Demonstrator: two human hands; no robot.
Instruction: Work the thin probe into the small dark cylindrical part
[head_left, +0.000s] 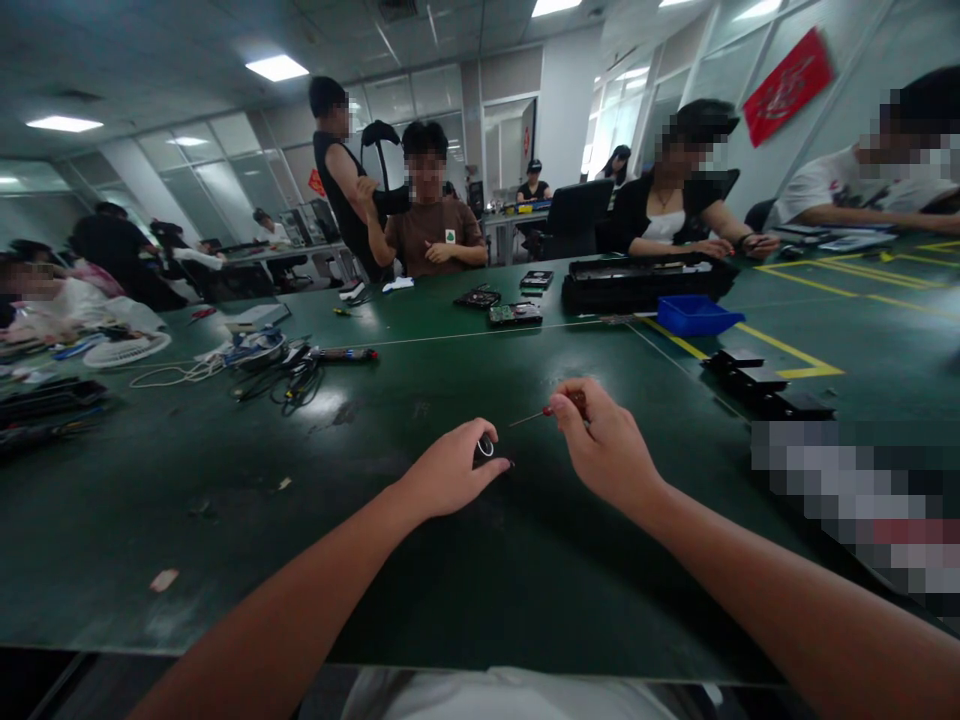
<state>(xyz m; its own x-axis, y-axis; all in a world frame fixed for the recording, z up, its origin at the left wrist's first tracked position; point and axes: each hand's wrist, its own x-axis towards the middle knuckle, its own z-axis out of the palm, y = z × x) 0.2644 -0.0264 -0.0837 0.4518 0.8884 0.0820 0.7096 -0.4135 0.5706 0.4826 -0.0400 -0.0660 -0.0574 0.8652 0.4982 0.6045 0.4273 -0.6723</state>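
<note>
Dark green surface [247, 480], slightly glossy, carries everything at hand. Head view, only view. Dial below centred between the two hands.

Right hand [606, 440]: fingers closed on the red-and-amber handle of a screwdriver [548, 411]. Shaft aims between 8 and 9 o'clock; tip just short of the left fingers, apparently not touching. Handle pinched well forward, presumably for fine control of the tip.

Left hand [450, 468]: fingers and thumb curled round a small dark part with a white ring [485, 448], gripping it just above the surface or resting on it; cannot tell which. Ring faces the screwdriver, probably to keep that end accessible.

Surroundings: circuit board unit [515, 314] at 12 o'clock, long black housing [645, 290] between 1 and 2, blue bin [694, 318] at 2, tangled cables [289, 365] between 9 and 10. All stand apart from the hands, likely to leave working room.

Hard to make out: most of the part lies behind the left fingers, so its type is uncertain. Handle's far end covered by the right palm. Bin contents not visible. Object at 3 o'clock [862, 500] pixelated, unidentifiable, cut by the frame edge.
</note>
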